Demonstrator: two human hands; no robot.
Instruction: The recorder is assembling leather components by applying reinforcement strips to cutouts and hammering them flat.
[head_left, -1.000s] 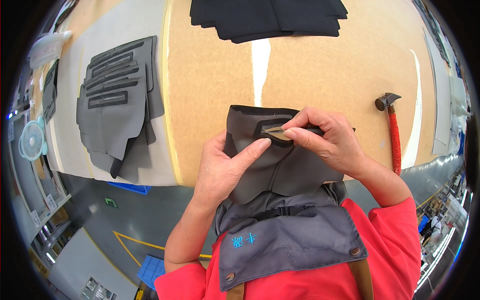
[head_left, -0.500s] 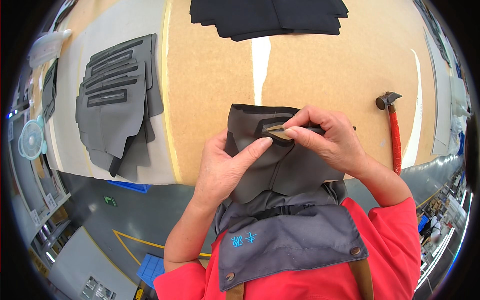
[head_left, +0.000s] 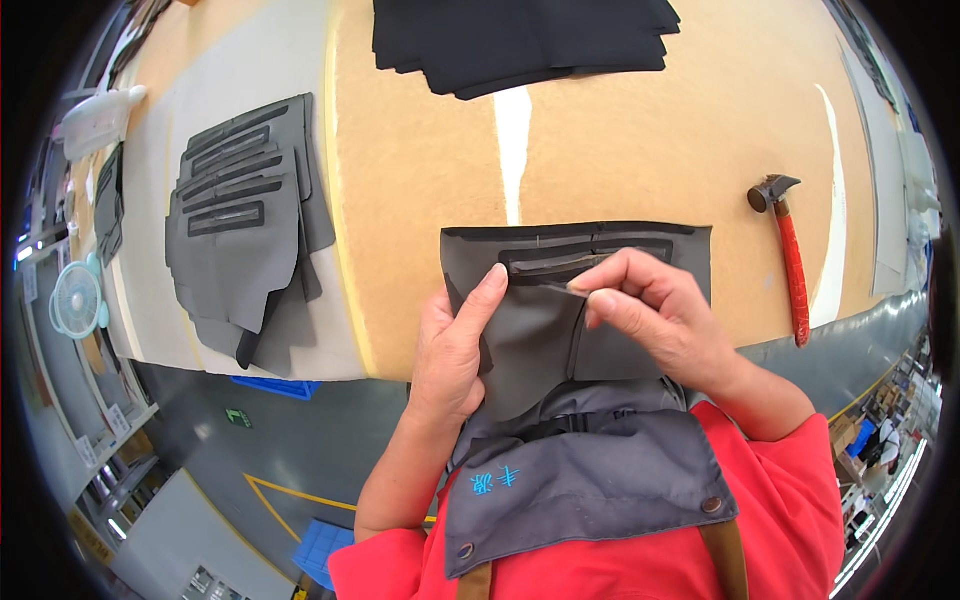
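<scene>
A dark grey sheet-material panel lies at the table's near edge and hangs over it toward my apron. Near its top is a long slot framed in black. My left hand grips the panel's left side, thumb on top at the slot's left end, the other fingers hidden underneath. Thumb and forefinger of my right hand are pinched together on a thin dark strip along the slot's lower edge. Its other fingers are curled in.
Similar grey panels with black-framed slots lie stacked at left. Black pieces are piled at the far side. A red-handled hammer rests at right. Beyond the left end are a small fan and a translucent bottle.
The panel has flattened and its slot, earlier bent and spread apart, now lies nearly straight. My right hand has shifted slightly down and the left thumb has moved left. The view has shifted slightly.
</scene>
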